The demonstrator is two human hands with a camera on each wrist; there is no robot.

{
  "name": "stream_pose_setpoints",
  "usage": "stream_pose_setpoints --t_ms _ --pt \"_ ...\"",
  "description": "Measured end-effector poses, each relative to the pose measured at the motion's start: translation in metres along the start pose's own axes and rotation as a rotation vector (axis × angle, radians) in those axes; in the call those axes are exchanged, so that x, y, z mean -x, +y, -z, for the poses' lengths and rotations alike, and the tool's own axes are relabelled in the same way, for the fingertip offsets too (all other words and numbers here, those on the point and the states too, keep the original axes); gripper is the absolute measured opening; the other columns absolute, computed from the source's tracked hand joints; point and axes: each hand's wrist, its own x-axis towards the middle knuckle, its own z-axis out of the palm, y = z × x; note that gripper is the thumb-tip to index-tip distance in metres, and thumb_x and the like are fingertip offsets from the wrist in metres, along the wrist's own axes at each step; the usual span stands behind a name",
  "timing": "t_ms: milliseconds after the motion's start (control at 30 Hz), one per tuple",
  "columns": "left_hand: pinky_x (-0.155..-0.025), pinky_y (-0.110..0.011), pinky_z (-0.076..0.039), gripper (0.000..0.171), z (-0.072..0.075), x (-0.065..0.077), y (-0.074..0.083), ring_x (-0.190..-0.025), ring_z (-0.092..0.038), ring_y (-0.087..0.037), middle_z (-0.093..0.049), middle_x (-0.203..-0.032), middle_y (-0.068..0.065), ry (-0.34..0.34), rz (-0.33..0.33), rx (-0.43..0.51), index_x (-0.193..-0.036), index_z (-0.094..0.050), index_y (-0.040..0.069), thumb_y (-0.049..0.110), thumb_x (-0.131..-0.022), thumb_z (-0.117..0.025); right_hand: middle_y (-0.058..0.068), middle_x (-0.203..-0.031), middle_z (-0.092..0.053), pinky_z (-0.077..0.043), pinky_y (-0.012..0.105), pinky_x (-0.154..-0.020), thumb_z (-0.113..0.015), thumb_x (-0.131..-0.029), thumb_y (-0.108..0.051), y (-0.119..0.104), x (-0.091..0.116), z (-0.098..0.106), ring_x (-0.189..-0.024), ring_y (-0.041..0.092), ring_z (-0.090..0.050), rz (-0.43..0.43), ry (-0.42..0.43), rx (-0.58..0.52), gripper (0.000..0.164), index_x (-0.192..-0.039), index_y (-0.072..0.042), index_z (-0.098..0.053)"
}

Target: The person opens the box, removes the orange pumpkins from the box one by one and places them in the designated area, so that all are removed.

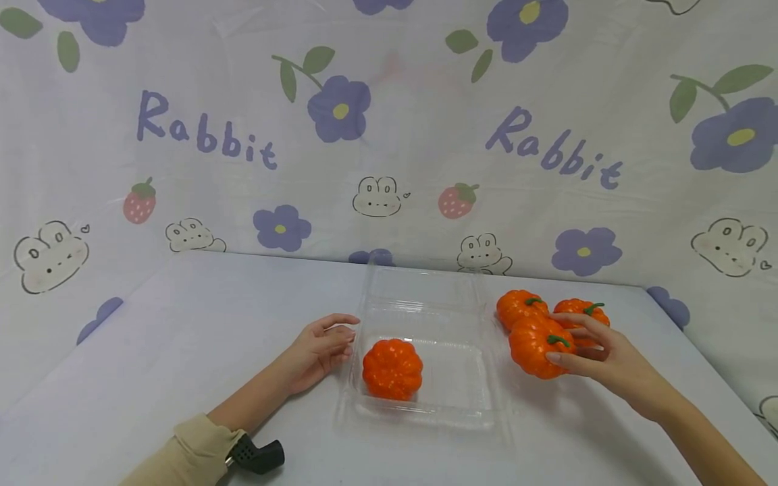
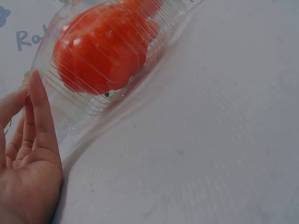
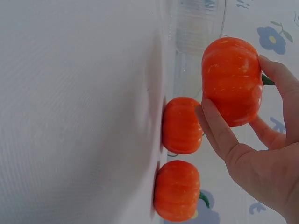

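My right hand grips an orange toy pumpkin with a green stem. In the right wrist view this pumpkin is raised off the table, thumb and fingers spread around its sides. Two more pumpkins, one left and one right, sit just behind it. A clear plastic clamshell box lies with its lid folded back, and one pumpkin rests stem-down in its left part. Beside the box's left wall is my left hand, its extended fingertips at the plastic.
The white table runs back to a hanging cloth printed with flowers, rabbits and strawberries. The transparent lid lies toward that cloth. A black device is fastened at the left wrist by the beige sleeve.
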Motion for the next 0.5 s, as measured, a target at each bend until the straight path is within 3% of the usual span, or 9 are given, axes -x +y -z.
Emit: stream_pose_setpoints --t_ms 167,400,500 --pt "-0.078 -0.016 -0.060 0.023 0.001 0.000 0.000 -0.075 -0.065 -0.007 -0.067 -0.094 0.003 -0.003 -0.001 0.000 -0.122 -0.061 0.012 -0.001 -0.107 -0.049 0.028 -0.153 -0.045 -0.060 0.053 -0.096 -0.070 -0.102 -0.033 0.004 -0.003 0.000 -0.131 0.050 -0.054 0.007 -0.013 0.000 0.070 -0.160 -0.008 -0.039" --pt "-0.078 -0.017 -0.060 0.022 0.001 0.000 -0.001 -0.075 -0.065 -0.007 -0.067 -0.095 0.003 -0.007 0.000 -0.005 -0.123 -0.060 0.012 0.000 -0.108 -0.050 0.025 -0.151 -0.049 -0.060 0.031 -0.088 -0.069 -0.102 -0.032 0.012 -0.006 0.000 -0.128 0.040 -0.058 -0.002 -0.051 -0.021 0.068 -0.158 -0.006 -0.041" --pt "-0.077 -0.017 -0.060 0.023 0.000 -0.001 -0.001 -0.075 -0.064 -0.008 -0.066 -0.094 0.003 0.005 0.006 -0.012 -0.124 -0.059 0.012 -0.001 -0.108 -0.049 0.024 -0.151 -0.049 -0.059 0.028 -0.087 -0.069 -0.102 -0.031 0.015 -0.007 0.000 -0.128 0.039 -0.059 -0.001 -0.070 -0.037 0.068 -0.158 -0.005 -0.041"
